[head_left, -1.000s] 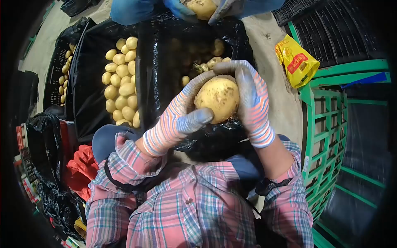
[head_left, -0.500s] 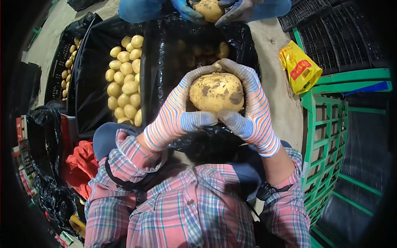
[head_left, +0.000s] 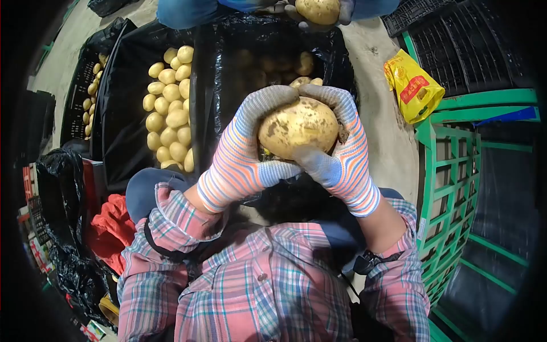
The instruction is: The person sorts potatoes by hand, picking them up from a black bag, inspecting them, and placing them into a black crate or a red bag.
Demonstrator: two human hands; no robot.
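Note:
A large potato (head_left: 297,126) with dark soil patches is held between both my gloved hands, over a crate lined with black plastic (head_left: 336,57). My left hand (head_left: 245,142) curls around its left side, fingers over the top and thumb below. From the right, my right hand (head_left: 339,137) grips it, the thumb pressed on its lower front. Both striped gloves have grey, dirty fingers. Several more potatoes (head_left: 305,64) lie in the shaded crate just beyond my fingertips.
Left of it stands a black-lined crate (head_left: 128,119) with several clean potatoes (head_left: 170,108). Across from me, a person's gloved hands hold another potato (head_left: 318,10). A yellow bag (head_left: 414,85) lies at right, near a green metal frame (head_left: 450,194). Red cloth (head_left: 112,231) is at left.
The potato has turned in my hands, showing a paler, speckled side. My right thumb has moved up onto it. The other person's potato has shifted right.

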